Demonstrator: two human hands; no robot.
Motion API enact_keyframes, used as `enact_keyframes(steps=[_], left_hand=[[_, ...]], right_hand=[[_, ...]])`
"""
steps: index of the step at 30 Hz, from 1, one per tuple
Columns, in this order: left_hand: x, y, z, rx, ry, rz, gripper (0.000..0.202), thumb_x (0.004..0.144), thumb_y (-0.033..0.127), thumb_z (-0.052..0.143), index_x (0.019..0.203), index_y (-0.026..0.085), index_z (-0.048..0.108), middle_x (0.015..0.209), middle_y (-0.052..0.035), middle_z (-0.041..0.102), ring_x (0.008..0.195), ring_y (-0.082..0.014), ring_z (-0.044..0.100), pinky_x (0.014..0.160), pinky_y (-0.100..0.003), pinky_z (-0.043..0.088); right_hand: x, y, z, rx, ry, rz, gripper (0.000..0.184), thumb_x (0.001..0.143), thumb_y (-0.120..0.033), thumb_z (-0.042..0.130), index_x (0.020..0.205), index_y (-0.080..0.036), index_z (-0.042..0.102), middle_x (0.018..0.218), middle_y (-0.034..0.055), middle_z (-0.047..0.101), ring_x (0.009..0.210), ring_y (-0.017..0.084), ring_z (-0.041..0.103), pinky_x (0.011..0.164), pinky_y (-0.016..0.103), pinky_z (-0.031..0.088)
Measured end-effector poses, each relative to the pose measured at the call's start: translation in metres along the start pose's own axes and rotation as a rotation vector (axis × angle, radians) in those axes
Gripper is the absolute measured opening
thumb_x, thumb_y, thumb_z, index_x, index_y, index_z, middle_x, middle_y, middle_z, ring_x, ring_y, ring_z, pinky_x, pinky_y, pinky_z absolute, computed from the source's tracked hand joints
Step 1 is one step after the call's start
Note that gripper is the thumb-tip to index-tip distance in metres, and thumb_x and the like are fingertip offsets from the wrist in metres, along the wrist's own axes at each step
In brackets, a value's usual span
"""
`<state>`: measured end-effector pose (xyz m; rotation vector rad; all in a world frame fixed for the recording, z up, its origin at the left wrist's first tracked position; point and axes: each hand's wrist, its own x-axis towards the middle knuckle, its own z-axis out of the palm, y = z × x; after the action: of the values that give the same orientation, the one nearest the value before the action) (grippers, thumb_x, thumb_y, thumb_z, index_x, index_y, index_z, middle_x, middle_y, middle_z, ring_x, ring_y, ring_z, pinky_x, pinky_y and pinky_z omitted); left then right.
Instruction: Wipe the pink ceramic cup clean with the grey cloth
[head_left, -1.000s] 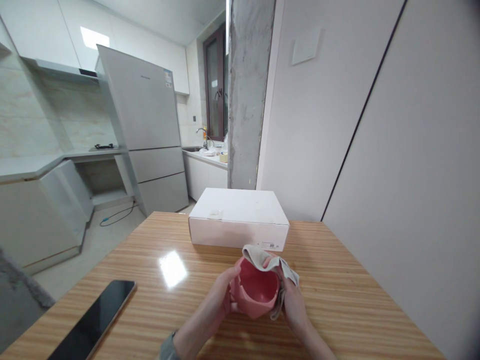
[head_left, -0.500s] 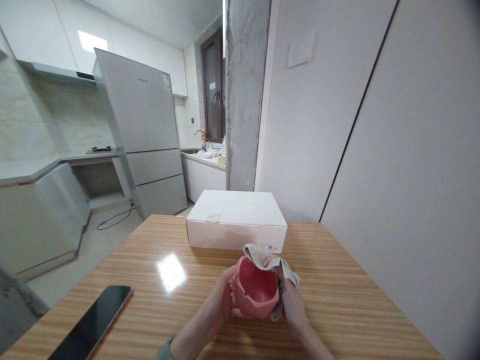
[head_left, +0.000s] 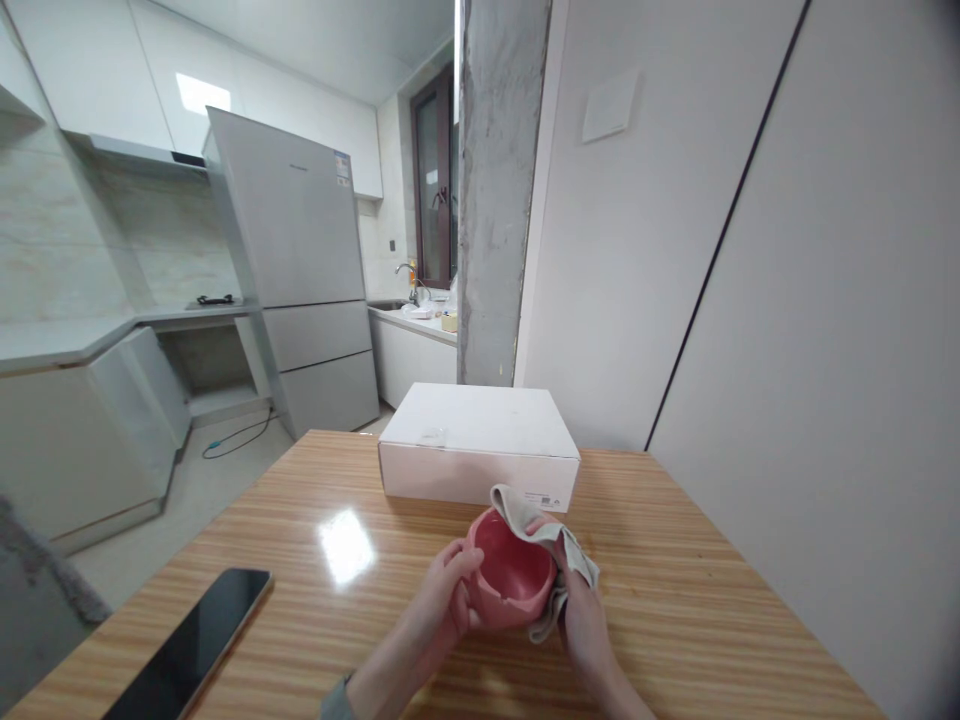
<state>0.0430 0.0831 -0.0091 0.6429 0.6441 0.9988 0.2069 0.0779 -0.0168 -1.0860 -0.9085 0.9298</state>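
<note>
A pink ashtray (head_left: pixel 510 575), bowl-shaped with a notched rim, is tilted so that its hollow inside faces me. My left hand (head_left: pixel 450 588) grips its left side, thumb at the rim and the other fingers partly hidden behind it. On the other side, my right hand (head_left: pixel 581 605) is closed on a light grey cloth (head_left: pixel 517 510). The cloth drapes over the far rim and down the ashtray's right side. Some of my right fingers are covered by its folds.
A white box (head_left: pixel 480 420) lies on the wooden table (head_left: pixel 697 580) just beyond my hands. At the left front is a black phone (head_left: pixel 191 645). The wall (head_left: pixel 825 350) runs along the right. A fridge (head_left: pixel 300 240) stands in the kitchen behind.
My left hand has shifted its grip, its thumb now lying at the rim. The ashtray has turned slightly, its notch moving toward the near side. The cloth stays against it.
</note>
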Motion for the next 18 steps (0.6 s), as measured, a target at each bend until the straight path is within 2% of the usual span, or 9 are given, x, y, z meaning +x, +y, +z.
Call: enact_keyframes(steps=[3, 6, 9, 13, 18], left_hand=[[0.002, -0.003, -0.001, 0.031, -0.048, -0.022, 0.051, 0.07, 0.042, 0.076, 0.112, 0.018, 0.059, 0.105, -0.0108, 0.072, 0.085, -0.0254, 0.07, 0.066, -0.034, 0.057], [0.003, 0.0, -0.004, 0.183, 0.001, -0.151, 0.051, 0.079, 0.058, 0.061, 0.104, 0.013, 0.065, 0.09, -0.0118, 0.073, 0.068, -0.0204, 0.068, 0.055, -0.029, 0.056], [0.001, 0.005, -0.006, 0.269, 0.019, -0.182, 0.055, 0.082, 0.059, 0.056, 0.104, 0.01, 0.067, 0.084, -0.0122, 0.074, 0.062, -0.0186, 0.067, 0.05, -0.026, 0.054], [-0.002, 0.008, -0.005, 0.209, 0.03, -0.128, 0.05, 0.082, 0.052, 0.062, 0.11, 0.011, 0.065, 0.092, -0.0135, 0.075, 0.069, -0.0223, 0.071, 0.054, -0.029, 0.057], [0.001, 0.0, 0.001, 0.048, 0.005, -0.006, 0.05, 0.078, 0.041, 0.071, 0.117, 0.012, 0.06, 0.107, -0.016, 0.073, 0.09, -0.0292, 0.071, 0.072, -0.038, 0.059]], right_hand=[[0.001, 0.005, -0.005, -0.023, 0.025, -0.017, 0.034, 0.075, -0.056, 0.061, 0.077, -0.024, 0.073, 0.082, 0.004, 0.074, 0.09, 0.026, 0.064, 0.093, 0.036, 0.047], [0.003, 0.005, -0.008, -0.012, 0.009, -0.001, 0.034, 0.078, -0.055, 0.06, 0.084, -0.024, 0.074, 0.092, 0.0038, 0.075, 0.093, 0.025, 0.065, 0.095, 0.036, 0.046], [0.005, 0.002, -0.006, 0.011, -0.049, 0.035, 0.037, 0.079, -0.056, 0.058, 0.088, -0.024, 0.074, 0.093, 0.004, 0.075, 0.094, 0.026, 0.066, 0.093, 0.037, 0.047], [0.003, -0.005, 0.002, 0.053, -0.09, 0.034, 0.037, 0.077, -0.057, 0.061, 0.087, -0.023, 0.074, 0.087, 0.0041, 0.076, 0.091, 0.027, 0.066, 0.094, 0.038, 0.047], [-0.002, -0.004, 0.008, 0.05, 0.015, 0.017, 0.039, 0.073, -0.057, 0.063, 0.088, -0.023, 0.075, 0.087, 0.0042, 0.076, 0.088, 0.026, 0.067, 0.086, 0.033, 0.051]])
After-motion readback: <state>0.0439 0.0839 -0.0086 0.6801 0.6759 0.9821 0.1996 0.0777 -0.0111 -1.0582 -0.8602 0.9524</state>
